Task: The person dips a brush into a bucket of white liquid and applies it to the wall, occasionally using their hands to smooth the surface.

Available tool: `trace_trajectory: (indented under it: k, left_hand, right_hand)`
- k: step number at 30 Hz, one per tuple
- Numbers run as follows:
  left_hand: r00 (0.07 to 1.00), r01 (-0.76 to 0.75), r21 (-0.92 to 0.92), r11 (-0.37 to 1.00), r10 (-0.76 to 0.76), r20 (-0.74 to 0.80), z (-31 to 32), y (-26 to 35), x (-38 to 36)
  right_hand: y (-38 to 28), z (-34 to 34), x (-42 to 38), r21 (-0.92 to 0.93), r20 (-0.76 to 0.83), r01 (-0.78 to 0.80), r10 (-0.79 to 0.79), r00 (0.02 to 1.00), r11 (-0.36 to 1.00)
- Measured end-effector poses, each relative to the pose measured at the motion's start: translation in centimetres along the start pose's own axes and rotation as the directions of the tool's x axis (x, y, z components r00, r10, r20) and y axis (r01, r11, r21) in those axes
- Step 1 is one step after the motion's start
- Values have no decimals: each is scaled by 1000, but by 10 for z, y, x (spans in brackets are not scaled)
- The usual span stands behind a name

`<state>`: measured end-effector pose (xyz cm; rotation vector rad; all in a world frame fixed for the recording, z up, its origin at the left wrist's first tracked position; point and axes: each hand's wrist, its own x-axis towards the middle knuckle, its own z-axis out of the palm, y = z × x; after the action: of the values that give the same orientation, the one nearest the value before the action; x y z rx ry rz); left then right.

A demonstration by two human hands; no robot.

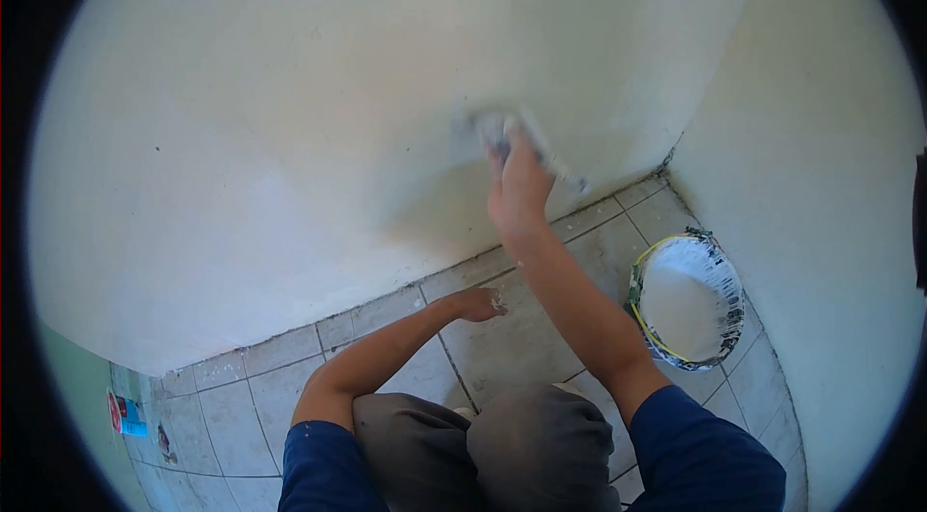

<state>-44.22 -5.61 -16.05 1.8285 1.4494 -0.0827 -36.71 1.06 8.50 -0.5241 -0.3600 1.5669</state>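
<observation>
Overhead, right hand (pixel 519 186) grips trowel (pixel 526 140) against wall (pixel 290 107).

Right hand (pixel 519 186) is up against the pale wall (pixel 290 126), gripping a scraper (pixel 526 140) pressed flat on it, though the tool's pretty blurred. Left hand (pixel 475 304) hangs low in a loose fist over the tiled floor (pixel 512 338), holding nothing as far as I can see. A bucket (pixel 688 300) of white stuff sits by the corner on the right. Small red and blue packet (pixel 126 414) far left.
</observation>
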Motion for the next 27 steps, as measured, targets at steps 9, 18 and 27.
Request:
trace_trajectory:
  k: [9,18,27]
  left_hand:
    - [980,101,-67,993,-111,-163,-17,0,0]
    - [978,161,121,979,-142,-151,-12,0,1]
    - [992,-19,135,991,36,-120,-39,-6,22]
  right_hand:
    - [-14,53,7,38,55,219,-221,974,975]
    - [32,-124,25,-532,-46,36,-71,996,846]
    - [-174,141,16,163,866,986,-473,-163,-41]
